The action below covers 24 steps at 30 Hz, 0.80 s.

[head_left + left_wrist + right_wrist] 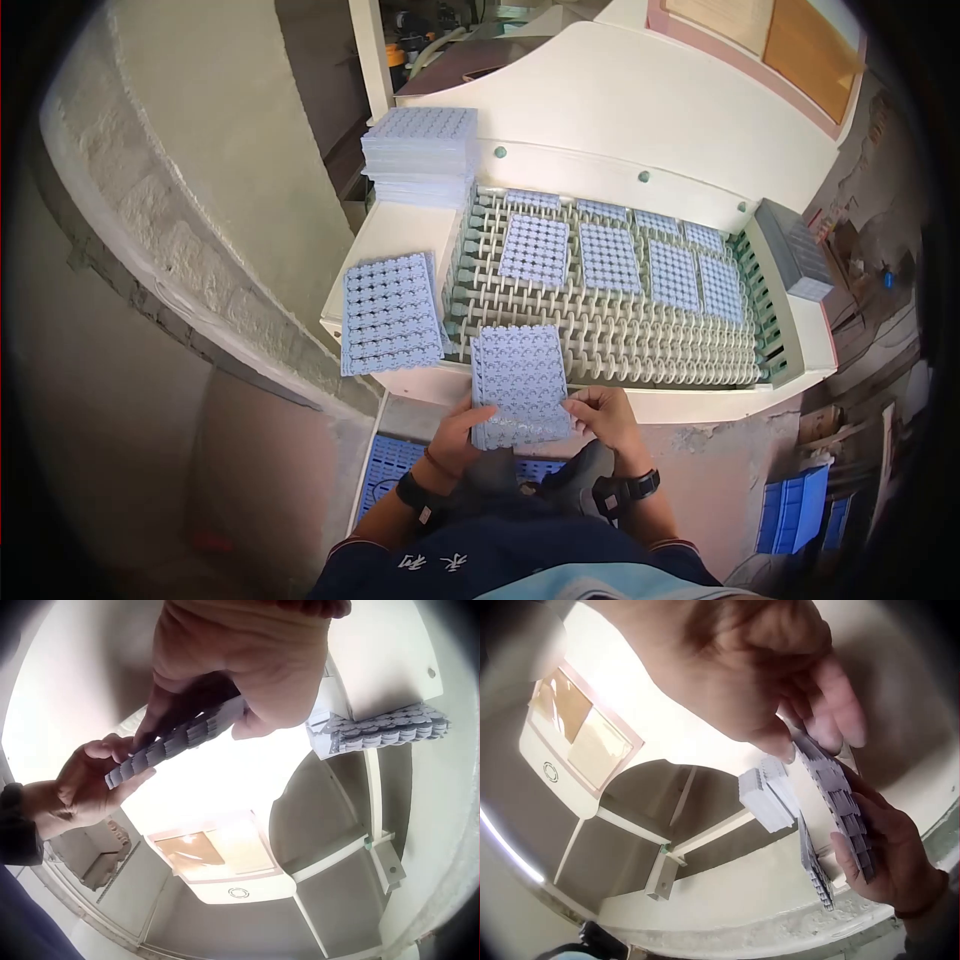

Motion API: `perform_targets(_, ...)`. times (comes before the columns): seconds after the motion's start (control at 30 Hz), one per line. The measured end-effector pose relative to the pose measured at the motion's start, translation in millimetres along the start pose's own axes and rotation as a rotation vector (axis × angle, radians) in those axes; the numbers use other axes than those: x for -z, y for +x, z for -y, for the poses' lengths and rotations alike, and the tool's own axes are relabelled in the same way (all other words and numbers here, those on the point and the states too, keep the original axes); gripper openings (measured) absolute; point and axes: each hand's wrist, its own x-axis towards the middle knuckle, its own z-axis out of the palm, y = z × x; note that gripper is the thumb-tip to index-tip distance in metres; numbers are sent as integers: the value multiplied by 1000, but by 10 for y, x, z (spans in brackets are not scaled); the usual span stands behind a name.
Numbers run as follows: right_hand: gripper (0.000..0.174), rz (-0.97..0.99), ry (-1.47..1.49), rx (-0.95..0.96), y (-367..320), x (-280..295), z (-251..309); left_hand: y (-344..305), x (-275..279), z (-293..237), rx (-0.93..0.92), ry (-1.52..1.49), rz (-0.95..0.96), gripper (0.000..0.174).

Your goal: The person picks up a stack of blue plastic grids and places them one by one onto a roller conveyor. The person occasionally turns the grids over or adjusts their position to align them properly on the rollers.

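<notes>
Both hands hold a thin stack of light-blue panels (520, 380) patterned with rows of round shapes, in front of the machine's near edge. My left hand (457, 437) grips its left side near the lower corner, thumb on top. On the opposite edge, my right hand (605, 415) pinches the stack between thumb and fingers. From the left wrist, the stack (176, 742) appears edge-on as several layers, spanning both hands. The right wrist view also shows its layered edge (840, 799) between the hands.
A roller conveyor (640, 340) lies ahead, bearing several similar panels (535, 250) in rows. Left of it, loose panels (390, 315) overlap the machine's ledge, with a tall panel stack (418, 160) behind. A grey block (793, 250) sits at the right; a wall (220, 200) runs along the left.
</notes>
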Motion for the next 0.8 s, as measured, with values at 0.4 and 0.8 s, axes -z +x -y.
perform_targets(0.4,17,-412,255,92,157,729,-115,-272,161,-247,-92,131,-9,57)
perform_targets(0.8,25,-128,-51,-54,560,29,179,-121,-51,-265,-154,260,-58,48)
